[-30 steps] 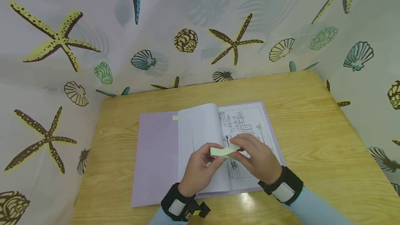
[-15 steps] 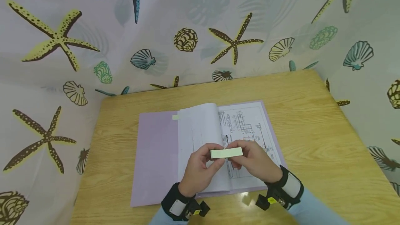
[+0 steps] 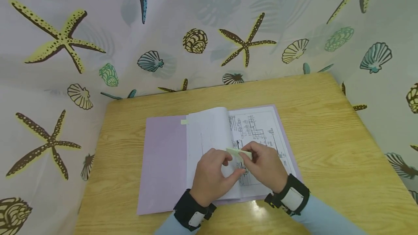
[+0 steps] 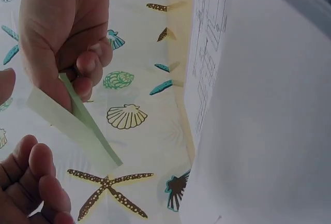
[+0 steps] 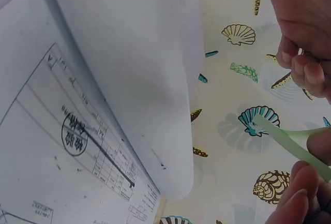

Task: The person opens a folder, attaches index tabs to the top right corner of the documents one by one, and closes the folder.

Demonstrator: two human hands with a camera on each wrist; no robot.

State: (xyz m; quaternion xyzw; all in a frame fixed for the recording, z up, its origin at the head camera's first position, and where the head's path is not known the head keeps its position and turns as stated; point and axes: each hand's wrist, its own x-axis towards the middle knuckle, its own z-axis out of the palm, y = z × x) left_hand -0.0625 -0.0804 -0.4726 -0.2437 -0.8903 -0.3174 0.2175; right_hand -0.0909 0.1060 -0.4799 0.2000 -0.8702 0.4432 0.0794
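A narrow pale green sticky-note pad (image 3: 232, 151) is pinched between the thumb and fingers of my right hand (image 3: 268, 168), above the open folder. Seen in the left wrist view, the pad (image 4: 70, 123) has a strip spread apart from the rest, making a V. My left hand (image 3: 210, 177) is just left of the pad, fingers loosely bent and thumb apart, holding nothing. In the right wrist view the pad (image 5: 292, 149) juts from the right fingertips. Beneath both hands lies a lilac folder (image 3: 163, 166) with a turned white page (image 3: 207, 126) and a printed technical drawing (image 3: 264, 120).
A small pale green tab (image 3: 184, 122) sticks out from the left edge of the turned pages. The folder rests on a wood-grain table (image 3: 336, 148). Behind and beside the table hangs a white cloth (image 3: 209, 6) printed with starfish and shells.
My left hand has let go of the pad and drawn slightly away. The right hand now holds it alone, turned, after both hands held it. The folder has stayed put.
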